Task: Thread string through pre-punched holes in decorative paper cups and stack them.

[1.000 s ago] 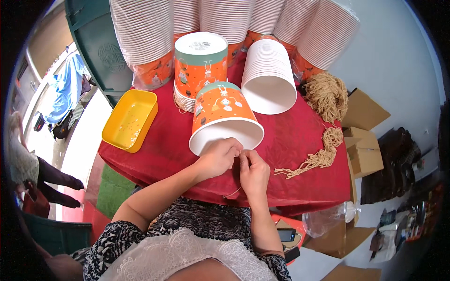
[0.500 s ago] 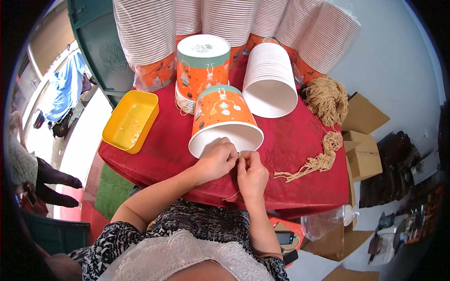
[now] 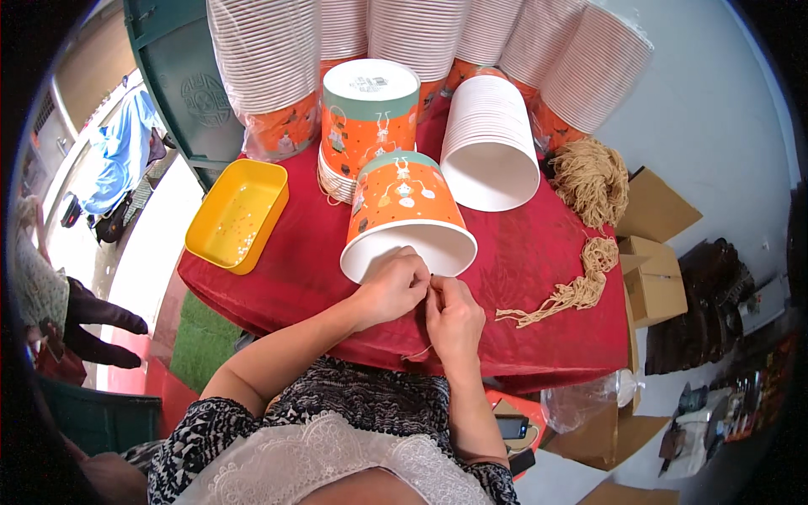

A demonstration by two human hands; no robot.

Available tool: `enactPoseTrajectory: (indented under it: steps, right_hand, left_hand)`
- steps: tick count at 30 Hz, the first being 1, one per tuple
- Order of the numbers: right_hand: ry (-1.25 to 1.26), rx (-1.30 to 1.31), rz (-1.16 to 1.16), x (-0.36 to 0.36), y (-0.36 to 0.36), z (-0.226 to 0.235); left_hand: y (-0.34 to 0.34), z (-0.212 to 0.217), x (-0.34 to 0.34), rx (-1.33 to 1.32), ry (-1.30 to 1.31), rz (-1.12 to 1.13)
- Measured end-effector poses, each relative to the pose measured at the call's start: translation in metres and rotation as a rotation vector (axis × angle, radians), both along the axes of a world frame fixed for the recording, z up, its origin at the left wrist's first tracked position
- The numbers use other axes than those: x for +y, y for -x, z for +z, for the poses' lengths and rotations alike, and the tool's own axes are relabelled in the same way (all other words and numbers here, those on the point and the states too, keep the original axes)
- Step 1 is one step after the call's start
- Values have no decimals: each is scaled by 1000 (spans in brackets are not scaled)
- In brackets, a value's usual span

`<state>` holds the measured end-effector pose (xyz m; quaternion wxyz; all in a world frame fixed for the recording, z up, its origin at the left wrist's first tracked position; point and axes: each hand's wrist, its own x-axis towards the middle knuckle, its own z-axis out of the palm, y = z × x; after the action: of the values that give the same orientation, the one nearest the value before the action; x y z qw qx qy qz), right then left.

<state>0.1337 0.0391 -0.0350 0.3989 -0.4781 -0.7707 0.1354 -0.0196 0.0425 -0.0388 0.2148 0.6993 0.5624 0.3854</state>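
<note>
The orange bucket (image 3: 404,189) lay on its side at the middle of the red table (image 3: 522,269), its white mouth facing the near side. The left hand (image 3: 393,288) stood before the mouth, its fingers clenched; whether it touched the rim could not be told. The right hand (image 3: 454,316) was just beside it, thumb and forefinger pinched together, the two hands' tips meeting. What lay between them was too small to tell. A thin tan string (image 3: 417,353) showed below the right hand, near the table's near edge; its other end was hidden.

Beyond the bucket, slightly left, an upturned stack (image 3: 369,126) stood with its white base on top. To the right of that, a white stack (image 3: 486,126) lay with its open end facing near. On the left was a yellow tray (image 3: 271,220) with small pale bits inside. On the right lay a small string bundle (image 3: 593,261), and farther off a larger bundle (image 3: 589,185). Wrapped stacks (image 3: 263,59) lined the far side, and a carton (image 3: 656,286) stood beyond the table's right edge
</note>
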Motion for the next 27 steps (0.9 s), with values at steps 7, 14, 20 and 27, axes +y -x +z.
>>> enactPoseTrajectory:
  steps: [7,14,20,27]
  right_hand:
    - [3,104,14,6,-4,-6]
    - [289,279,130,12,-9,-2]
    - [441,390,146,16,-11,-2]
    - [481,376,77,15,-9,2]
  left_hand:
    - [-3,6,-2,-37,27,7]
    - [-4,8,-2,-80,72,44]
    - [-3,7,-5,-27,58,7]
    - [-6,9,-7,-109,74,-33]
